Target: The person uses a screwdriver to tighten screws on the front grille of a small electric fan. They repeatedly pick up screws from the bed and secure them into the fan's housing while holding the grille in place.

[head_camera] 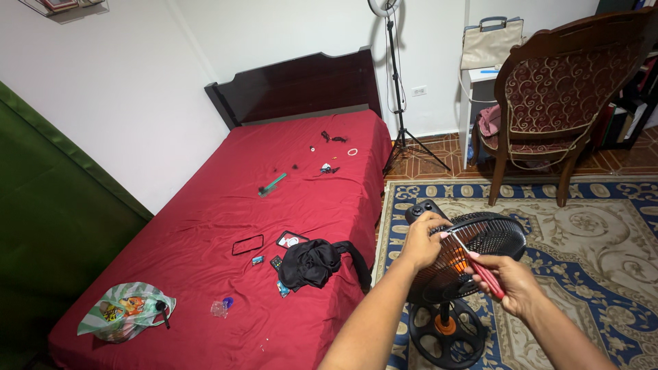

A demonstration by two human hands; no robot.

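Observation:
A black pedestal fan [480, 240] stands on the rug beside the bed, its wire grille tilted up and orange blades showing behind it. My left hand [423, 240] grips the near left rim of the grille. My right hand [510, 279] holds a red-handled screwdriver [485, 274]. Its metal shaft points up and left, with the tip at the grille's rim close to my left fingers. The fan's round black base [445, 336] sits below my forearms.
A bed with a red sheet [226, 226] fills the left, strewn with a black garment [312, 264], a phone case, a plastic bag [123, 312] and small items. A carved wooden chair [548, 103], a ring-light tripod [401, 103] and a patterned rug [589, 247] are to the right.

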